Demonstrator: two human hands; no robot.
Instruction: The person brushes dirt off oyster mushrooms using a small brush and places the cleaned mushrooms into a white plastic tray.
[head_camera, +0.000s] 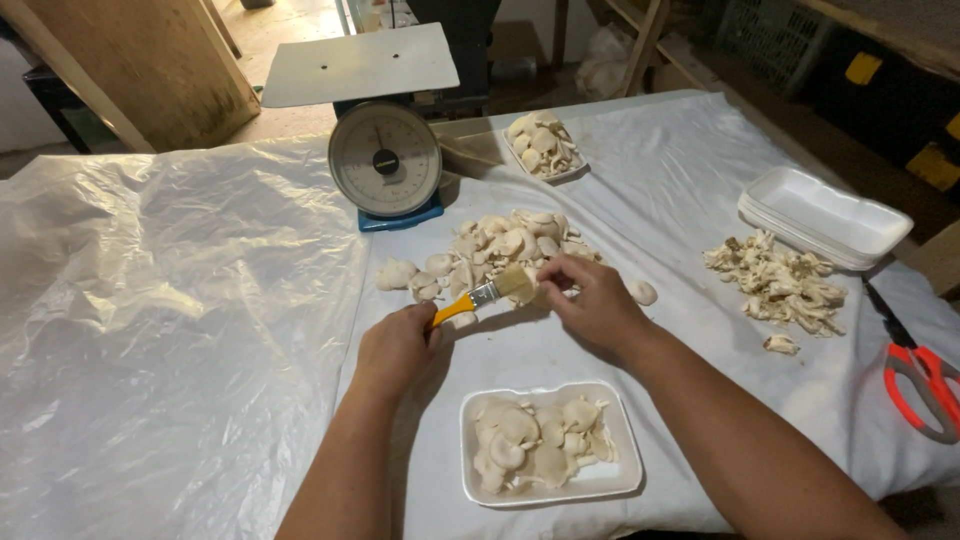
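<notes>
A: What is the left hand (395, 350) doing?

B: Its fingers are curled tight around the orange handle of a small paintbrush (483, 294), which slants up to the right so the pale bristles sit against the mushroom in the other hand

A: And the right hand (592, 300)?

B: It is at the near edge of the mushroom pile (500, 250), fingers bent in and pinched on a single mushroom (545, 292) right at the brush tip; most of that mushroom is hidden by the fingers and bristles

A: Where does all this sit?

B: On a table covered with a white plastic sheet (180, 300). Just below the hands is a white foam tray (550, 442) with flat pale mushrooms laid in it

A: What else is around?

B: Behind the pile stands a dial scale (385, 160) with a flat pan on top, and to its right a second filled tray (543, 146). Far right there is a stack of empty foam trays (825, 215), a heap of mushroom scraps (780, 285) beside it, and scissors with red handles (918, 372) at the table edge
</notes>
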